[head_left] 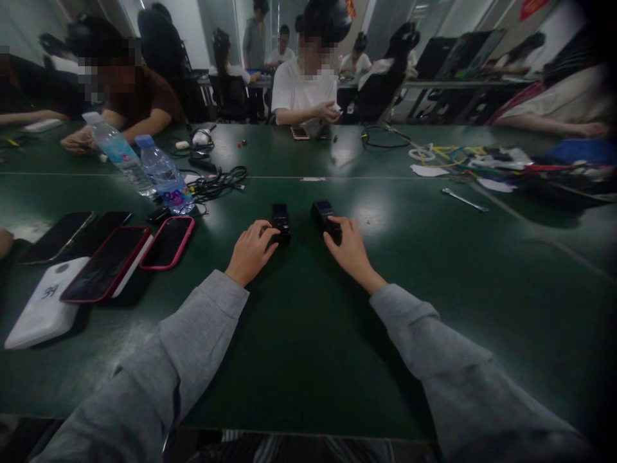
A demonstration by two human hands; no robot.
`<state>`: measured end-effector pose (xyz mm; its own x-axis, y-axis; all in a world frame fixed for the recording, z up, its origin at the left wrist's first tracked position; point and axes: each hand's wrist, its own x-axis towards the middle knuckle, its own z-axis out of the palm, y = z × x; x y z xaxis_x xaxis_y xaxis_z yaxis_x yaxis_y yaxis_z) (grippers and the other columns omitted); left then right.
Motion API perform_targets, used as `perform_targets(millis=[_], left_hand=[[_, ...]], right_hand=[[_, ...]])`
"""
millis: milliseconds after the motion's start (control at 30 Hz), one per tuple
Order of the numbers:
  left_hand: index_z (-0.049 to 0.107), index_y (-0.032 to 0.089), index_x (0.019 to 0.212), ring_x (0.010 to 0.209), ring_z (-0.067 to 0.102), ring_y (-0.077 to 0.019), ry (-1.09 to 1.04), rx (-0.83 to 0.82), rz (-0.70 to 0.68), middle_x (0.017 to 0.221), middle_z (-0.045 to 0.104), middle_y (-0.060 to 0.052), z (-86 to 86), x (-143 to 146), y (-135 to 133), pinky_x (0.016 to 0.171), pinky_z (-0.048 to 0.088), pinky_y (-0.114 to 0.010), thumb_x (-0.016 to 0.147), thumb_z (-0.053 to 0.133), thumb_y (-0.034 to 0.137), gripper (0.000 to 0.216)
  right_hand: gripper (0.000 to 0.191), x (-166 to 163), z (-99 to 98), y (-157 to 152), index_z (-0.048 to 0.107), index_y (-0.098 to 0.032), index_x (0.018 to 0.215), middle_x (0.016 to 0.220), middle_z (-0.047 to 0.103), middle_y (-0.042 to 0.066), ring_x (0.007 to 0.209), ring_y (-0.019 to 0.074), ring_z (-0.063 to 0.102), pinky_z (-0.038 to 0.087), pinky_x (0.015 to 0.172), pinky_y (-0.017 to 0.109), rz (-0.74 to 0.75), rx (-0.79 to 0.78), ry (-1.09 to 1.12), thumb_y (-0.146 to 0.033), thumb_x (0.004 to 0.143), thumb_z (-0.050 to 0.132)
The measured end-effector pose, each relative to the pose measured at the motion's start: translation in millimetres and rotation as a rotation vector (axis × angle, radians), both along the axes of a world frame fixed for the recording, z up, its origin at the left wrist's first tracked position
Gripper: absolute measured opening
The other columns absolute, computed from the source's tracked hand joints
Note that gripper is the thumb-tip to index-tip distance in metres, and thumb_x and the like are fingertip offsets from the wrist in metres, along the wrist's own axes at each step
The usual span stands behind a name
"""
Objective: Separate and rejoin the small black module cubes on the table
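Two small black handheld devices with screens and buttons lie side by side on the dark green table (308, 334). My left hand (251, 249) has its thumb and fingers bent against the lower left part of the left black device (280, 215). My right hand (354, 251) grips the right black device (324, 209) from its right side, with fingertips over its lower part. The right device is tilted slightly to the left; the left one points nearly straight ahead. A narrow gap separates them. My fingers hide part of each device.
Left of my hands lie a pink-rimmed phone (168, 243), a red-edged phone (108, 263) and a white power bank (45, 302). Two water bottles (166, 177) stand behind, near black cables (224, 182). A wrench (464, 200) lies right. A person (303, 90) sits opposite.
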<state>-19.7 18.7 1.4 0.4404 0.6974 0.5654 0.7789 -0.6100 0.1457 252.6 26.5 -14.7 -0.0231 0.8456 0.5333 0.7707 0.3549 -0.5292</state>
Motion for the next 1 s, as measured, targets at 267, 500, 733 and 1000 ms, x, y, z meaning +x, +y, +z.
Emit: perform_targets(millis=[267,500,733,1000], left_hand=[[0.052,0.019,0.113,0.094,0.057,-0.0225,0.094,0.005,0.05,0.111,0.052,-0.01,4.3,3.8,-2.7,0.076,0.05,-0.035,0.094,0.054,0.026,0.021],[0.051,0.02,0.116,0.096,0.057,-0.0252,0.184,0.02,0.09,0.114,0.052,-0.012,4.9,5.3,-3.9,0.076,0.05,-0.038,0.095,0.051,0.028,0.023],[0.051,0.021,0.117,0.099,0.057,-0.0245,0.162,-0.004,0.081,0.118,0.052,-0.011,4.0,4.9,-2.5,0.078,0.051,-0.037,0.095,0.052,0.025,0.023],[0.05,0.021,0.117,0.101,0.057,-0.0225,0.151,-0.021,0.082,0.119,0.052,-0.009,6.9,5.0,-4.6,0.083,0.052,-0.037,0.094,0.054,0.022,0.023]], right_hand=[[0.042,0.1,0.1,-0.3,0.053,-0.017,0.126,0.109,0.046,0.013,0.099,0.0282,0.054,0.05,0.09,0.049,-0.001,-0.002,-0.011,-0.032,0.087,0.055],[0.043,-0.6,2.1,-1.6,0.052,-0.016,0.126,0.113,0.047,0.014,0.1,0.0283,0.054,0.05,0.089,0.049,0.007,-0.009,-0.014,-0.032,0.087,0.055],[0.046,-0.2,1.2,-2.0,0.05,-0.017,0.129,0.119,0.045,0.015,0.104,0.0296,0.054,0.05,0.092,0.05,0.0,-0.028,-0.018,-0.032,0.086,0.056],[0.048,-1.3,1.1,-2.8,0.047,-0.016,0.132,0.122,0.05,0.016,0.106,0.0316,0.057,0.052,0.089,0.05,-0.007,-0.068,-0.029,-0.032,0.087,0.054]])
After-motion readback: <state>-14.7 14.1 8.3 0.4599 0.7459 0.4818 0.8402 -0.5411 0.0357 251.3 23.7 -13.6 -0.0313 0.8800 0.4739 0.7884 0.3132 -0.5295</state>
